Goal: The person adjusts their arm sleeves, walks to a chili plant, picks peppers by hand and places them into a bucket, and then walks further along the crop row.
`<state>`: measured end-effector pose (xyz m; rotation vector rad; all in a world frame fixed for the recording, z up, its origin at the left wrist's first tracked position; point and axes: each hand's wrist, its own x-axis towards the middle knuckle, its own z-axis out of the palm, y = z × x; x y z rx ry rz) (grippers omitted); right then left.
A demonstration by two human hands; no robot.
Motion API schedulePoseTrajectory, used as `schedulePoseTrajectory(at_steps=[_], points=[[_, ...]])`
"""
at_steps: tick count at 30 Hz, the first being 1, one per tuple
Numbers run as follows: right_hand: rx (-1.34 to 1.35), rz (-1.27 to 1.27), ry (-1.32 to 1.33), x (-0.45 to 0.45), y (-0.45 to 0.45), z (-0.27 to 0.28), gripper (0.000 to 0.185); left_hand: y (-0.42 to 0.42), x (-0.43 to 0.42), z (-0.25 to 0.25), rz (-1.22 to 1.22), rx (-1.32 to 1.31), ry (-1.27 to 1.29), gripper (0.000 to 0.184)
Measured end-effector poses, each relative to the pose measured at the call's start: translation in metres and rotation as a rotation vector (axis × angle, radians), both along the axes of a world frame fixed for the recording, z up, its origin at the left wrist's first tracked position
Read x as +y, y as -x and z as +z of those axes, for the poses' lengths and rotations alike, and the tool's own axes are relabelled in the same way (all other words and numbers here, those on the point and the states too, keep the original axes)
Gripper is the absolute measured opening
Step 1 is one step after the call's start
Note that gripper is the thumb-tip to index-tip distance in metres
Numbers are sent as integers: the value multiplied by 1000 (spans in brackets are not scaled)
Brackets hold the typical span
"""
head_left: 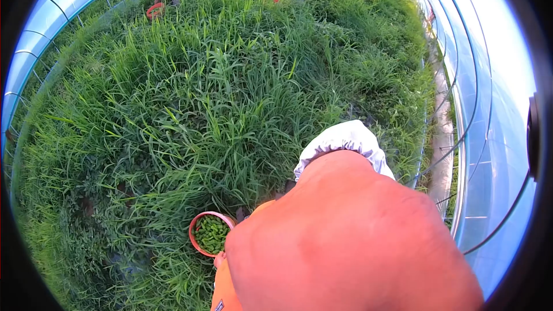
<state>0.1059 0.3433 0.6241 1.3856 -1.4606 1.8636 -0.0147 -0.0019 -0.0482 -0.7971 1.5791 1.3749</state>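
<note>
Head; red bucket (195, 241), green peppers (210, 234) inside; left hand (219, 260) beside it, can't make out grip; right hand hidden

Orange clothing (226, 288), small dark marking (219, 306), white fabric (348, 136) with gathered edge

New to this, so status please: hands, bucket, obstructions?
Left hand at red bucket; right hand unseen. Green peppers inside. Orange clothing blocks much of the view.

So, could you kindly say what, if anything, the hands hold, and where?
The left hand is at the near rim of the red bucket, grip unclear; the right hand is hidden.
</note>
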Motion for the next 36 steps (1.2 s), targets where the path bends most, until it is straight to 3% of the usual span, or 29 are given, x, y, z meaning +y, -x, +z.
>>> schedulePoseTrajectory(at_steps=[13,19,36], points=[[-5,-43,-48,1,-2,4,10,6,18,6,26,-46,-36,38],[-3,-45,-68,-1,1,7,10,3,20,14,76,-59,5,31],[-40,-41,-100,2,6,1,10,2,4,-5,48,-103,-191,28]])
